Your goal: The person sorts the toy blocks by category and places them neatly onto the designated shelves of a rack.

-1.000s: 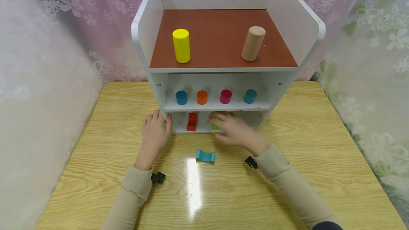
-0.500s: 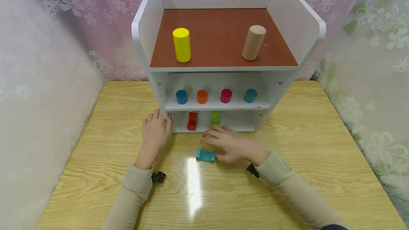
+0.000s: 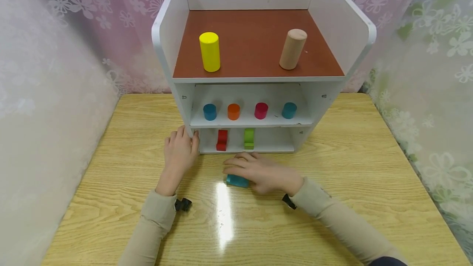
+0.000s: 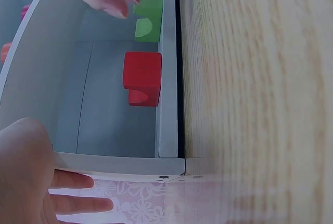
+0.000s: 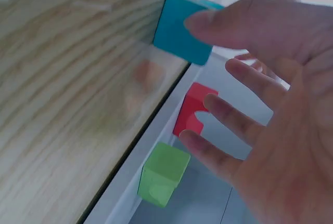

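My left hand point(image 3: 180, 147) holds the lower left side panel of a white shelf unit point(image 4: 119, 164), fingers stretched along the outside and thumb at the front edge. In front of the unit, a teal concave block point(image 3: 236, 181) lies on the table. My right hand point(image 3: 264, 172) reaches over it, with the thumb against one end and a finger at the other; the remaining fingers are spread, as the right wrist view shows. On the bottom shelf stand a red block point(image 3: 221, 140) and a green block point(image 3: 249, 139), both with a curved cutout.
On the middle shelf are a blue cylinder point(image 3: 210, 112), an orange one point(image 3: 233, 111), a pink one point(image 3: 261, 111) and a teal one point(image 3: 289, 110). A yellow cylinder point(image 3: 210, 52) and a plain wooden cylinder point(image 3: 293, 49) stand on the brown top. Flowered curtains point(image 3: 92, 7) surround the table point(image 3: 122, 134).
My right hand has left the green block on the bottom shelf, come back toward me and left, and closed over the teal block. My left hand has stayed on the panel.
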Available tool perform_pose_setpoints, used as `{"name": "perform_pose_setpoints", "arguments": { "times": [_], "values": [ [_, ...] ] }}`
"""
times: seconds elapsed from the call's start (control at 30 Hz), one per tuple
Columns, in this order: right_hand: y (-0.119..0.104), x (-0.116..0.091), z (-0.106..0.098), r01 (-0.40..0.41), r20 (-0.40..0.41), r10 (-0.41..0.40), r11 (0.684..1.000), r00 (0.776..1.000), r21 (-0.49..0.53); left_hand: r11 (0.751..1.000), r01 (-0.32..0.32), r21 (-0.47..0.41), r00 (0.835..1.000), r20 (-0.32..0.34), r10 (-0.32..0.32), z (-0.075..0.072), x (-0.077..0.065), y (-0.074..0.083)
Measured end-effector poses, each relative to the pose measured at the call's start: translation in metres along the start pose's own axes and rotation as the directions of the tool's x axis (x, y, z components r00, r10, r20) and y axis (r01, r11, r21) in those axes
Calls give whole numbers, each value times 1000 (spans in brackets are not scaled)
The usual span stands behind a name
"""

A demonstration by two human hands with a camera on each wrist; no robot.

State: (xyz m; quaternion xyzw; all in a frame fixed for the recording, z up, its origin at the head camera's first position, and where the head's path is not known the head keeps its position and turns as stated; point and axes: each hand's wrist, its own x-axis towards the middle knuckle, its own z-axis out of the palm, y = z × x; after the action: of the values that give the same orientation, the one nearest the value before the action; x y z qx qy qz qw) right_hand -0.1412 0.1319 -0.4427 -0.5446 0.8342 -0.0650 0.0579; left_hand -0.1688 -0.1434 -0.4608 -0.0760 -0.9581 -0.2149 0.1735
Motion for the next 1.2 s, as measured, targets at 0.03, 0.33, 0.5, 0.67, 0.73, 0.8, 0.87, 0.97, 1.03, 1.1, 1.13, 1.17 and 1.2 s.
{"name": "perform_pose_setpoints", "arguments": {
  "times": [0.03,0.33,0.5,0.67,0.73,0.8,0.87,0.97,1.03,1.1,1.13,1.17,1.2],
  "values": [
    [-1,1,1,5,1,-5,1000,1000,0,1000,1,0,1000,1,-1,0,0,0],
    [-4,7,4,17,29,-17,1000,999,-12,1000,0,3,1000,3,0,0,1,0],
    [-4,7,6,19,13,-19,1000,1000,18,1000,0,1,1000,1,0,1,1,1],
    [-5,8,5,20,0,-20,1000,1000,20,1000,3,-5,1000,-2,-3,0,1,1],
    [-5,8,4,18,0,-18,1000,1000,20,1000,6,-4,1000,0,-6,0,0,1],
    [-6,8,4,17,-1,-17,1000,1000,18,1000,8,-3,1000,1,-8,0,0,0],
    [-6,8,4,18,-5,-18,1000,1000,19,1000,8,-1,1000,0,-8,1,0,0],
    [-6,8,2,18,-13,-18,1000,1000,14,1000,4,1,1000,-5,-4,0,0,0],
    [-6,8,0,18,-19,-18,1000,1000,10,1000,2,3,1000,-8,-2,0,0,0],
    [-7,7,-3,17,-25,-17,1000,1000,4,1000,1,3,1000,-9,-1,0,0,0],
    [-7,6,-4,16,-29,-16,1000,999,2,1000,0,2,1000,-10,0,0,0,0],
    [-7,6,-5,14,-34,-14,1000,999,7,1000,0,2,1000,-10,0,0,0,0],
    [-8,5,-7,11,-40,-10,1000,999,8,1000,-1,1,1000,-9,1,0,0,0]
  ]
}}
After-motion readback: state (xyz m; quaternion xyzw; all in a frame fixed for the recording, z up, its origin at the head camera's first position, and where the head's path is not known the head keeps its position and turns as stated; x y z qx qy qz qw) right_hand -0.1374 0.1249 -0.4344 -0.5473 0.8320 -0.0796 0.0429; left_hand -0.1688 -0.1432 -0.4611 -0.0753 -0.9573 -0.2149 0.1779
